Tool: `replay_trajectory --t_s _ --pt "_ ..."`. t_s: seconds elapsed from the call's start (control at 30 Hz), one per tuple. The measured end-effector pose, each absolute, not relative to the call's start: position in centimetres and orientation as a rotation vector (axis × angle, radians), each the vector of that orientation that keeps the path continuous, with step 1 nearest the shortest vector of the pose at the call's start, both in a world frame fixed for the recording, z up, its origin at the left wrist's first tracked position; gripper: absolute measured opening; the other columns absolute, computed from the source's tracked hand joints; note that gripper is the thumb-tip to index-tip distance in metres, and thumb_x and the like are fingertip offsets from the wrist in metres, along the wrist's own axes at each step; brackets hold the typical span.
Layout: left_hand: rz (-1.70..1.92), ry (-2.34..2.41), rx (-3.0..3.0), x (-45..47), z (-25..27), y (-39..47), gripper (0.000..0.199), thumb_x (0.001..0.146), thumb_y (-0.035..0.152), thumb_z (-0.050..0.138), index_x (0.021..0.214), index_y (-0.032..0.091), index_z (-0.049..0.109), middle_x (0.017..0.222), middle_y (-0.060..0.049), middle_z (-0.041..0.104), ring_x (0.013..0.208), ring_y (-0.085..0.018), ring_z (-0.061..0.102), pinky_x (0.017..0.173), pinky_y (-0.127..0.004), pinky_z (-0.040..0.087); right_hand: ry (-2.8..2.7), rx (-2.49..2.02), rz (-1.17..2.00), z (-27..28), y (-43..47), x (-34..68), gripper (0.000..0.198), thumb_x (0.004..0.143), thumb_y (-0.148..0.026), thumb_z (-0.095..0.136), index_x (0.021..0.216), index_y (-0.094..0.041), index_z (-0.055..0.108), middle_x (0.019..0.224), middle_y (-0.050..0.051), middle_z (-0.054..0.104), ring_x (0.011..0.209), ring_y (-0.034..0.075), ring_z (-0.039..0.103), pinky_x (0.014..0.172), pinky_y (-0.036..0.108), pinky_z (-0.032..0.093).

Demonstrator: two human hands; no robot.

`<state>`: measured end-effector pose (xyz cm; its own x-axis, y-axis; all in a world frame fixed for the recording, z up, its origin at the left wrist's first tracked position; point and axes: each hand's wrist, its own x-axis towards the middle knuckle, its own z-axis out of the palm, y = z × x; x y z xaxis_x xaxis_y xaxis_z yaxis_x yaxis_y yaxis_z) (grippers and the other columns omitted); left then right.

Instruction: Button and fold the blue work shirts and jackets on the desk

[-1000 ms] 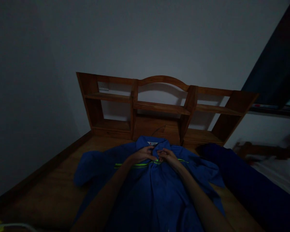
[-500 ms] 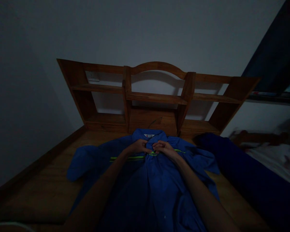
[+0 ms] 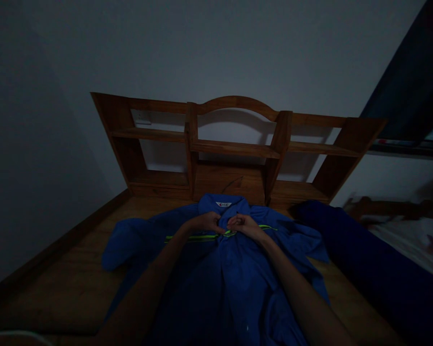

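Note:
A blue jacket (image 3: 198, 278) with bright yellow-green piping lies spread out, its collar pointing away from me and a white label (image 3: 223, 204) inside the neck. Just below the collar, my left hand (image 3: 208, 223) pinches the edge of the front opening. Close by on the right, my right hand (image 3: 244, 226) has its fingers curled on the other side of the same opening, at the level of the piping. The fingertips nearly meet. Dim light hides any small fastener between them.
The jacket rests on a wooden surface (image 3: 65, 274). Behind it stands a wooden shelf unit (image 3: 234, 148) against a pale wall. A dark blue rolled bundle of cloth (image 3: 364, 259) lies along the right side, with white bedding (image 3: 411, 238) beyond. A pale cord (image 3: 18, 333) shows at the lower left.
The view has shifted slightly, so everything sits a little lower. Both hands stay at the jacket's front below the collar, with only small finger movements.

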<state>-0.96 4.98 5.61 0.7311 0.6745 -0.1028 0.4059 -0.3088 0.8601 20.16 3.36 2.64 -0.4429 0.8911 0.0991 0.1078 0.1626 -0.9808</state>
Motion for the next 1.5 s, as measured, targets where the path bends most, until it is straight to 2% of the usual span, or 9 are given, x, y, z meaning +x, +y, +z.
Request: replay_trajectory --t_s 0.2,0.33,0.47,0.57,0.77,0.9,1.27,1.5 --pt "0.365 0.876 1.979 -1.1 5.6 4.5 0.033 0.063 0.038 0.071 0.078 0.009 0.064 0.06 0.003 0.053 0.055 -0.009 0.045 0.05 -0.018 0.031 -1.705 -0.943 1.361 2.6 3.4 20.2 0.035 0.058 -0.033 0.077 0.083 -0.012 0.064 0.074 0.002 0.063 0.065 0.012 0.058 0.062 0.023 0.045" --pt "0.4 0.867 1.905 -1.2 5.5 4.6 0.036 0.059 0.04 0.075 0.076 0.01 0.065 0.065 0.001 0.057 0.06 -0.011 0.05 0.052 -0.02 0.034 -1.712 -0.934 1.367 2.8 3.3 20.2 0.037 0.056 -0.034 0.078 0.082 -0.013 0.063 0.071 0.001 0.063 0.063 0.011 0.059 0.061 0.022 0.046" --pt "0.406 0.798 1.786 -1.3 5.0 5.0 0.039 0.059 0.042 0.075 0.077 0.01 0.064 0.071 -0.001 0.061 0.066 -0.013 0.054 0.06 -0.022 0.04 -1.759 -0.956 1.453 3.4 2.9 20.4 0.039 0.061 -0.043 0.074 0.08 -0.013 0.059 0.059 -0.001 0.061 0.044 0.009 0.053 0.044 0.02 0.042" --pt "0.486 0.739 1.707 -1.2 4.5 5.3 0.039 0.062 0.043 0.073 0.081 0.01 0.063 0.071 -0.001 0.061 0.065 -0.012 0.054 0.063 -0.023 0.042 -1.806 -0.955 1.533 3.9 2.5 20.8 0.041 0.066 -0.049 0.069 0.082 -0.013 0.057 0.06 0.001 0.064 0.038 0.011 0.053 0.037 0.02 0.039" --pt "0.494 0.722 1.665 -0.9 3.7 5.5 0.039 0.067 0.044 0.07 0.083 0.009 0.061 0.069 -0.003 0.061 0.063 -0.012 0.056 0.06 -0.023 0.043 -1.879 -0.995 1.621 4.5 1.9 21.1 0.045 0.067 -0.053 0.066 0.08 -0.011 0.058 0.07 0.007 0.068 0.045 0.014 0.061 0.042 0.02 0.043" --pt "0.466 0.681 1.573 -1.0 4.0 5.2 0.04 0.064 0.042 0.074 0.084 0.01 0.061 0.075 -0.004 0.063 0.069 -0.015 0.06 0.068 -0.027 0.047 -1.918 -0.979 1.619 4.5 1.8 20.9 0.043 0.069 -0.051 0.064 0.082 -0.011 0.058 0.074 0.008 0.069 0.047 0.013 0.061 0.041 0.018 0.042" --pt "0.393 0.768 1.646 -1.2 5.8 4.1 0.037 0.063 0.042 0.074 0.073 0.01 0.059 0.068 -0.003 0.064 0.066 -0.015 0.061 0.063 -0.025 0.045 -1.942 -0.935 1.582 3.8 2.0 20.7 0.036 0.074 -0.047 0.061 0.078 -0.011 0.057 0.07 0.007 0.068 0.044 0.011 0.059 0.04 0.018 0.04" --pt "0.416 0.775 1.724 -0.9 5.3 4.3 0.037 0.067 0.043 0.07 0.079 0.009 0.061 0.07 -0.003 0.064 0.067 -0.015 0.06 0.063 -0.025 0.044 -1.922 -0.953 1.586 3.9 2.0 20.7 0.04 0.073 -0.051 0.061 0.081 -0.011 0.057 0.07 0.007 0.068 0.046 0.012 0.06 0.041 0.018 0.041"
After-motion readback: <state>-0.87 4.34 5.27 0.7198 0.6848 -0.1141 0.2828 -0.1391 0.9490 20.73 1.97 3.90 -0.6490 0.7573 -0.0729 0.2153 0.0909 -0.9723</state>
